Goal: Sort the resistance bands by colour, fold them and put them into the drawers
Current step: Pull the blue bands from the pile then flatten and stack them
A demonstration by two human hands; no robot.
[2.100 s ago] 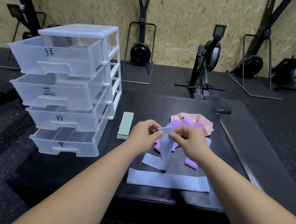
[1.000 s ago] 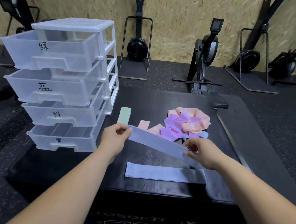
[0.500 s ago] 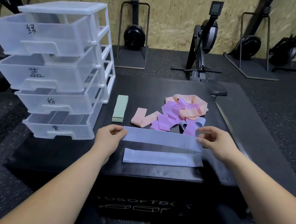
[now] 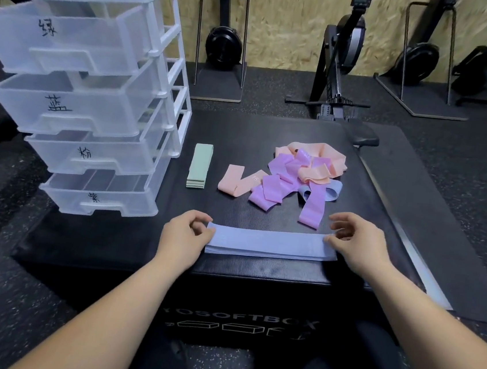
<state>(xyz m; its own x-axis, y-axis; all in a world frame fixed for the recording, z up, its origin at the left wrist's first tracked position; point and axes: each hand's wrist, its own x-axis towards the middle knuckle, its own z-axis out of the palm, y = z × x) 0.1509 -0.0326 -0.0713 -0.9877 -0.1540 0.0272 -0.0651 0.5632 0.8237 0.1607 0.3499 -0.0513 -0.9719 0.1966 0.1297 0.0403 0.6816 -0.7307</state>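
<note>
Two blue bands (image 4: 270, 243) lie stacked flat near the front edge of the black box. My left hand (image 4: 184, 232) pinches the left end of the top band; my right hand (image 4: 356, 241) pinches its right end. Behind them lies a tangled pile of purple bands (image 4: 278, 185), pink bands (image 4: 319, 162) and one blue band (image 4: 330, 193). A pink band (image 4: 232, 180) lies loose to the left of the pile. Folded green bands (image 4: 199, 165) sit beside the clear drawer unit (image 4: 95, 99), whose four labelled drawers are pulled open.
The black soft box (image 4: 244, 277) has its front edge just below the stacked bands. A dark floor mat (image 4: 432, 210) lies to the right. Rowing machines (image 4: 342, 59) stand against the back wall.
Both hands pulled the blue band out flat, brought it down toward me and laid it on top of the other blue band. The view tilted downward.
</note>
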